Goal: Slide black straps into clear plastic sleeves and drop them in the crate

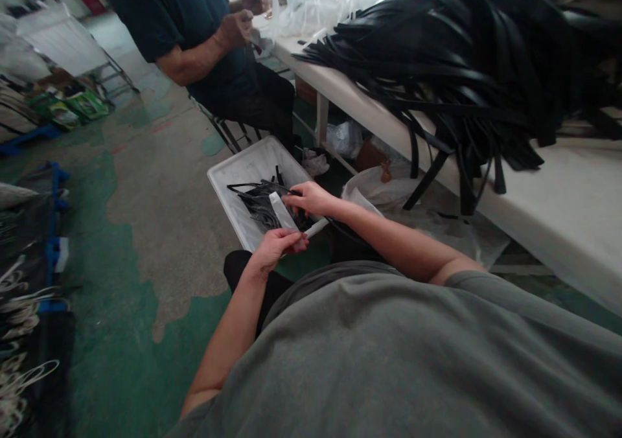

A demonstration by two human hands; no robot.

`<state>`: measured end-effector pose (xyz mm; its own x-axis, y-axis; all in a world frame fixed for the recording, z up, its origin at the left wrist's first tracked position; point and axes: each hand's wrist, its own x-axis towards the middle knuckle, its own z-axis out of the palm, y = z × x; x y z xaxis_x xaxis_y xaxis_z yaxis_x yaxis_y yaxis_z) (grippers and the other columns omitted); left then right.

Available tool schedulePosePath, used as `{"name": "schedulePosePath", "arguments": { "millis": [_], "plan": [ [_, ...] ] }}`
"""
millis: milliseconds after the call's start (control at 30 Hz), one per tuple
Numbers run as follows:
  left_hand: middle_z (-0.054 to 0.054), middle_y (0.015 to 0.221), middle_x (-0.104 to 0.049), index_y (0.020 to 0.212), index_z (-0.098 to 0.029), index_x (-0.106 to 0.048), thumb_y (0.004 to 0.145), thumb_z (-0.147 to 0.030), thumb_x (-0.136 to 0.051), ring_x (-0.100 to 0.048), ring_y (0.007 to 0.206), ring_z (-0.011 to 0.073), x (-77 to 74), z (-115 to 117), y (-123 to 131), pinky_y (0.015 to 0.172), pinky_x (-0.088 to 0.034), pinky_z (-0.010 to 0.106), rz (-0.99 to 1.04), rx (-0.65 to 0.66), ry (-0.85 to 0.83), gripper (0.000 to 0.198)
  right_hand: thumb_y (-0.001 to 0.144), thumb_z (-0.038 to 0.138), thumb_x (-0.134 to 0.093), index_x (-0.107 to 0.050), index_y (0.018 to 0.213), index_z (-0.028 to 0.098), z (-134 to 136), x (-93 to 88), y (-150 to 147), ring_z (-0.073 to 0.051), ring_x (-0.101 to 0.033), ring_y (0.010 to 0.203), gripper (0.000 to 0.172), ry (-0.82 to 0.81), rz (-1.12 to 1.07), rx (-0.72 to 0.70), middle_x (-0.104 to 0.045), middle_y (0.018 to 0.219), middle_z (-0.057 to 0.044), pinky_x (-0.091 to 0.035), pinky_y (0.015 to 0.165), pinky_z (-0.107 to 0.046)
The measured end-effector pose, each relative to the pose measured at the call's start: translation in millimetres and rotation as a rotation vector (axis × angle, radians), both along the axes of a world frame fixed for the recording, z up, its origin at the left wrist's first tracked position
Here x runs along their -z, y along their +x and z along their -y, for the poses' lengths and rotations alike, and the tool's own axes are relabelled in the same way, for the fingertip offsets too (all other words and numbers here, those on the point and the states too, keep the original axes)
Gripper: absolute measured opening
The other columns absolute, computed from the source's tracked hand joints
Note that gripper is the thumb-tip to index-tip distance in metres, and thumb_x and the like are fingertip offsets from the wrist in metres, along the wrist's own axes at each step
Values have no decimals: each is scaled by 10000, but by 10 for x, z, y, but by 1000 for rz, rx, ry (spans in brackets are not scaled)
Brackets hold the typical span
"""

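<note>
My left hand [276, 247] is closed on the lower end of a narrow white strip [282, 212]. At the strip's upper end my right hand [311, 198] pinches it, fingers curled. Both hands hover over a white plastic tray [245, 169] on the floor that holds several black straps [260, 205]. A short white piece [317, 229] sticks out to the right below my right hand; I cannot tell what it belongs to.
A big heap of black straps [466, 69] lies on the white table [573, 211] at right, some hanging over its edge. A seated person in a dark shirt [194, 30] handles clear bags at the table's far end. Blue racks [51, 230] stand at left.
</note>
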<state>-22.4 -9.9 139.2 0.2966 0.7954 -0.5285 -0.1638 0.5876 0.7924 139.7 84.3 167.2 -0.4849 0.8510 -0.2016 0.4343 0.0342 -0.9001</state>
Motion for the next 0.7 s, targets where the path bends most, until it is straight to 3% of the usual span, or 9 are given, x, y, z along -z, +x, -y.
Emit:
{"name": "schedulePosePath", "arguments": {
  "millis": [133, 233, 300, 433, 533, 700],
  "plan": [
    [23, 662, -693, 711, -128, -660, 713, -260, -790, -630, 542, 107, 28, -166, -61, 525, -506, 201, 139, -444, -103, 186, 936, 629, -328, -666, 820, 127, 93, 123, 97, -75, -426, 415, 616, -200, -164, 105, -619, 598, -21, -383, 392, -188],
    [-12, 637, -665, 701, -145, -623, 811, -260, -706, -631, 550, 88, -32, -292, -101, 548, -508, 191, 248, -700, -152, 180, 912, 621, -382, -629, 757, 144, 263, 144, 184, -67, -366, 383, 558, -235, -235, 143, -565, 560, 7, -372, 380, -198],
    [-11, 678, -680, 731, -151, -625, 843, -269, -671, -654, 599, 92, -81, -352, -113, 590, -522, 199, 302, -796, -151, 169, 895, 581, -434, -617, 754, 156, 392, 129, 235, -70, -391, 395, 484, -199, -219, 131, -551, 561, 20, -366, 400, -199],
    [-3, 777, -710, 815, -165, -650, 868, -291, -641, -679, 671, 102, -141, -404, -111, 645, -539, 217, 372, -846, -102, 137, 880, 470, -503, -615, 717, 166, 602, 68, 293, -93, -474, 505, 363, 44, -36, 106, -562, 581, 19, -350, 492, -206],
    [0, 782, -715, 846, -165, -658, 872, -308, -636, -682, 673, 102, -164, -405, -94, 650, -543, 215, 385, -838, -101, 147, 859, 407, -553, -610, 692, 171, 697, 15, 286, -100, -463, 552, 295, 231, 72, 116, -544, 579, 24, -315, 534, -218],
    [4, 772, -717, 844, -161, -660, 893, -282, -607, -682, 665, 104, -194, -381, -24, 646, -551, 219, 401, -822, -108, 141, 871, 385, -557, -622, 730, 175, 750, -42, 234, -99, -463, 569, 262, 367, 157, 130, -545, 599, 24, -280, 557, -226]
  ]
}}
